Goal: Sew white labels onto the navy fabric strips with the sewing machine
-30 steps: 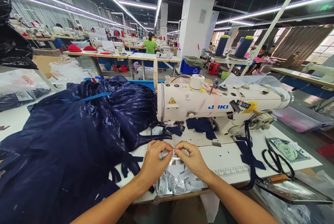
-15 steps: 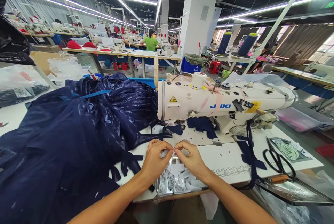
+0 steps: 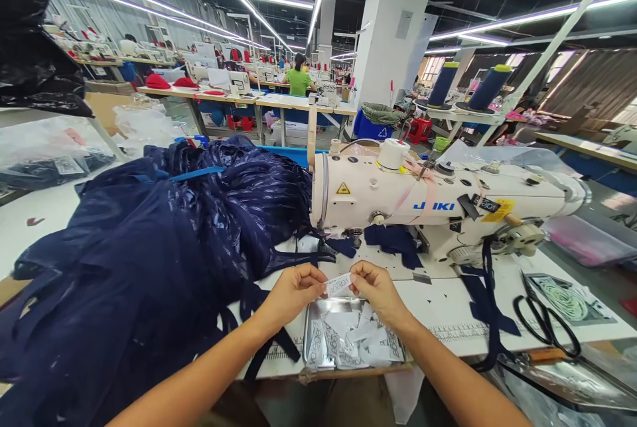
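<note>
A white label (image 3: 338, 284) with printed lettering is stretched flat between my two hands. My left hand (image 3: 297, 291) pinches its left end, and my right hand (image 3: 374, 289) pinches the right end. Right below them, a shallow metal tray (image 3: 312, 313) at the table's front edge holds a heap of similar loose labels (image 3: 348, 341). Behind the hands stands a white sewing machine (image 3: 378, 191), its needle area just beyond the label. A large pile of dark navy fabric (image 3: 164, 235) lies to the left, with straps trailing close to my left forearm.
Black-handled scissors (image 3: 547, 324) lie at the right beside a coil of pale green cord (image 3: 565, 298). Navy fabric scraps (image 3: 393, 244) sit under the machine arm. Two navy thread cones (image 3: 442, 85) stand behind. A person in green (image 3: 298, 81) sits farther back.
The label has been opened out and now faces me between my hands, which have moved slightly apart. The view has shifted a little left, and more of the tray shows.
</note>
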A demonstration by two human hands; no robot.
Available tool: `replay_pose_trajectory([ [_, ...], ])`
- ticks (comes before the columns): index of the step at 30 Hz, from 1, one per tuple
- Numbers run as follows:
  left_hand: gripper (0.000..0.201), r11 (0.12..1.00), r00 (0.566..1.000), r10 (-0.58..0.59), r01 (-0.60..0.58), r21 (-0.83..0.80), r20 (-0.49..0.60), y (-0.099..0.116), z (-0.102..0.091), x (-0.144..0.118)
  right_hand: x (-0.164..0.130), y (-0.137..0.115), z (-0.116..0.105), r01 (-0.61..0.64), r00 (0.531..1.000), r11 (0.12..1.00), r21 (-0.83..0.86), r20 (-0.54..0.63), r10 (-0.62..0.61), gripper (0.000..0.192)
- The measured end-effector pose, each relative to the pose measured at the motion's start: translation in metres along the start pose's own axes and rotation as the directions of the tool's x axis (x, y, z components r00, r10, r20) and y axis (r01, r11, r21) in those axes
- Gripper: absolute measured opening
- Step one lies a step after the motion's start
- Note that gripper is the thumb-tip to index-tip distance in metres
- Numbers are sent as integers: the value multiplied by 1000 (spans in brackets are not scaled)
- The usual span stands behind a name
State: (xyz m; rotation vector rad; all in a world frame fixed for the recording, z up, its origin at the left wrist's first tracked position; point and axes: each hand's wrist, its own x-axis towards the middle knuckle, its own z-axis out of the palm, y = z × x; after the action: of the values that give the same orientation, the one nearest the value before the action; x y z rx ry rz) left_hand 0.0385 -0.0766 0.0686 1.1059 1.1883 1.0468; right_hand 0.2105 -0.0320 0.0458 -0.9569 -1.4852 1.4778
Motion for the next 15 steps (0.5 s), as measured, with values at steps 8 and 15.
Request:
replay_pose_trajectory([
  [8,34,999,1000,16,-15,52,-13,6,0,-3,0,0,2,3,998,999,-34,-55,-5,24],
  [15,25,997,995,-81,82,-7,62,2,2,1,-1,-3,4,-20,998,998,-62,-65,16,21],
])
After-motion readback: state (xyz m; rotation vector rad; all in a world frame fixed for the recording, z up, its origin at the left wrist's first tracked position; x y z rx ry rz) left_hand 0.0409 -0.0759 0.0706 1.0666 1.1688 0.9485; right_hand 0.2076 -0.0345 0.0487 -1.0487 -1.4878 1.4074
